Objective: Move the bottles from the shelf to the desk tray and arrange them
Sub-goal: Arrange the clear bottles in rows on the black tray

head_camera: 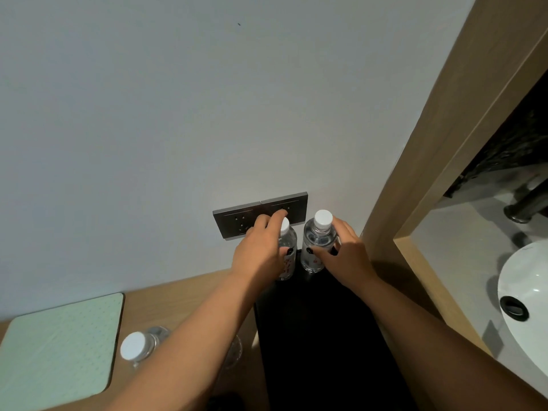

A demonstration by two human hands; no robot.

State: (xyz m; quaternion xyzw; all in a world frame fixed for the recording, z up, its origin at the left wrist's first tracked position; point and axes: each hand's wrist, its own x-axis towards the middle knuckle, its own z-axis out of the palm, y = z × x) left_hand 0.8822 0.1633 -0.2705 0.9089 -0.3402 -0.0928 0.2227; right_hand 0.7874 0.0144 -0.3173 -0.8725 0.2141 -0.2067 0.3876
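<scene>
Two clear water bottles with white caps stand upright at the far end of a black tray [320, 336] on the wooden desk, close to the wall. My left hand [261, 250] wraps around the left bottle [288, 247], covering most of its left side. My right hand [347, 256] grips the right bottle [317, 241] from its right, fingers across the label. A third bottle [139, 345] with a white cap stands on the desk at lower left, beside my left forearm.
A pale green mat [59, 345] lies on the desk [184, 295] at left. Dark wall sockets [237, 221] sit just behind the bottles. A wooden frame [421, 185] borders the right, with a white sink basin [527, 292] and dark tap beyond it.
</scene>
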